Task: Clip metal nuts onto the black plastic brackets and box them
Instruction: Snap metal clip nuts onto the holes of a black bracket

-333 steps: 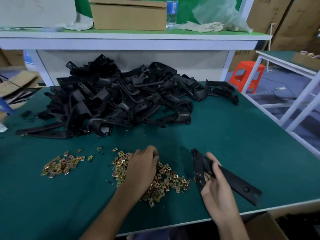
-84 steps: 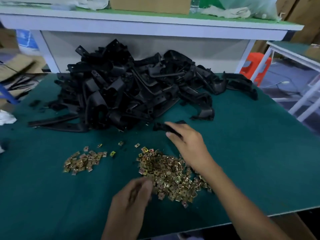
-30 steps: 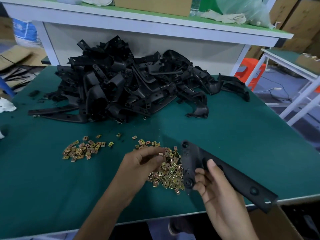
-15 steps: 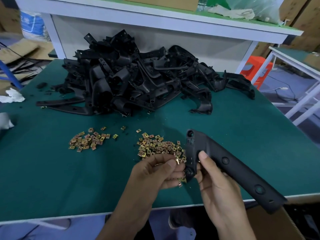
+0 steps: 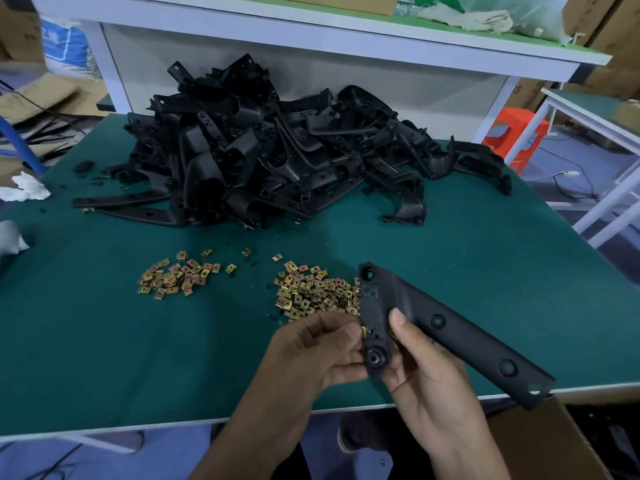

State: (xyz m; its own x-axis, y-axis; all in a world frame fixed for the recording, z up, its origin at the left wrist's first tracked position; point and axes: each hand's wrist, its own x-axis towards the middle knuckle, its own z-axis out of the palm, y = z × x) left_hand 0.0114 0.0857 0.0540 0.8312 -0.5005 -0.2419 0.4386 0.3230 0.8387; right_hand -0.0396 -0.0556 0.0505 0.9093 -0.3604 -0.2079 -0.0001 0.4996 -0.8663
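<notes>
My right hand [image 5: 420, 372] grips a long black plastic bracket [image 5: 450, 332] by its short end, thumb on its face, above the near table edge. My left hand [image 5: 317, 355] pinches a small metal nut [image 5: 363, 331] against the bracket's left edge. Just behind the hands a heap of gold metal nuts [image 5: 311, 294] lies on the green table [image 5: 104, 341]. A smaller nut heap [image 5: 176, 277] lies to the left. A big pile of black brackets [image 5: 277, 161] fills the back of the table.
A cardboard box [image 5: 540, 441] sits below the table's near right edge. A white shelf [image 5: 311, 32] rises behind the bracket pile. An orange stool [image 5: 516, 136] and a white frame stand at the right. White rags [image 5: 24, 188] lie at the left edge.
The right hand took a bracket from the pile and brought it close. The left hand picked a nut from the heap and moved it up against the bracket's edge.
</notes>
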